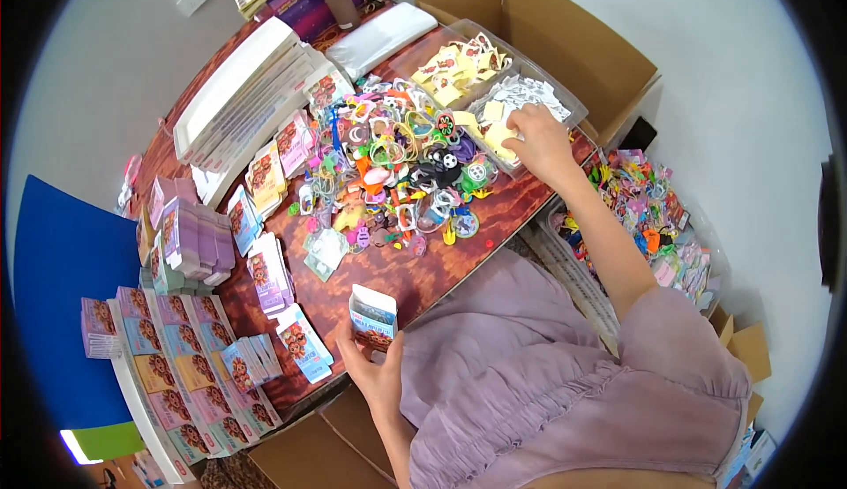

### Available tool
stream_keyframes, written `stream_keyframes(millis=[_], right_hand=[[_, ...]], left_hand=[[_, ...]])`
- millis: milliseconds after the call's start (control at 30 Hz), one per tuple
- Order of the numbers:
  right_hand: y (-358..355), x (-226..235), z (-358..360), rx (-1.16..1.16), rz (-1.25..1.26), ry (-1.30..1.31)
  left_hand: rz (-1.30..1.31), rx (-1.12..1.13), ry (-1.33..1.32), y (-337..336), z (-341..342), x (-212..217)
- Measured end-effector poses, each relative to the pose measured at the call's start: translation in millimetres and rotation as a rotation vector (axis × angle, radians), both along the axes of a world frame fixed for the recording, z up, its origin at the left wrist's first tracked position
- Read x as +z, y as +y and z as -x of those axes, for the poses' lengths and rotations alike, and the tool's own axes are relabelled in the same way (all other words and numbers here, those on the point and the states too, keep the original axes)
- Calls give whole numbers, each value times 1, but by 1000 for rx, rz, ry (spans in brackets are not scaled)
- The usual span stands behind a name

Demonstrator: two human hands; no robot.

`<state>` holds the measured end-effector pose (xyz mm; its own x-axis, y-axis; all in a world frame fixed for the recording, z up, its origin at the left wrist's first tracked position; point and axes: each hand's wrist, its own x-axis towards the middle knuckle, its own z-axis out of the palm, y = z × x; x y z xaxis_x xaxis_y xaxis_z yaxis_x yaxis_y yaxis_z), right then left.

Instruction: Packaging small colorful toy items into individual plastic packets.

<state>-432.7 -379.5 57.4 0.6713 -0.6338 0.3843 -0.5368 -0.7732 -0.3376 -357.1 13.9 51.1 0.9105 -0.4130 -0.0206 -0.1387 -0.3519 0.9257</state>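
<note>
My left hand (pixel 371 365) grips a small upright carton (pixel 374 317) near the table's front edge. The carton's white top flap stands raised, and its front is light blue with a printed picture. At the far right of the table, my right hand (pixel 540 140) reaches over a clear plastic tray (pixel 580 111). Its thumb and fingers are apart, close to pale yellow paper slips (pixel 499 142). White folded slips (pixel 520 94) lie just beyond that hand, and more yellow slips (pixel 454 70) fill the far part. A heap of small colourful toys (pixel 397 162) spreads between the hands.
Flat cartons (pixel 304 343) lie in stacks along the table's left side. Rows of filled cartons (pixel 181 339) stand at the near left. White box trays (pixel 238 92) are stacked behind. A big cardboard box (pixel 573 39) is beyond the table; a bag of toys (pixel 648 224) sits right.
</note>
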Motion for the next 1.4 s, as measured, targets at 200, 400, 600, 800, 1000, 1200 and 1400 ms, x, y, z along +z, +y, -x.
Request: stream_keyframes(millis=[200, 400, 600, 800, 1000, 1200, 1400], right_hand=[[-34, 1, -17, -29, -39, -82], [-76, 10, 2, -73, -66, -68], [-78, 9, 13, -93, -213, 41], [-87, -15, -3, -191, 66, 78], [-91, -22, -3, -164, 18, 159], [-88, -31, -4, -196, 12, 125], [-98, -33, 6, -149, 3, -85]], left_hand=[[39, 19, -6, 9, 4, -5], [29, -34, 47, -2, -2, -8], [3, -112, 38, -29, -12, -7], [-50, -205, -47, -36, -14, -11], [-18, -148, 65, -37, -14, -13], [22, -144, 112, -38, -18, -13], [54, -91, 137, -34, -23, -16]])
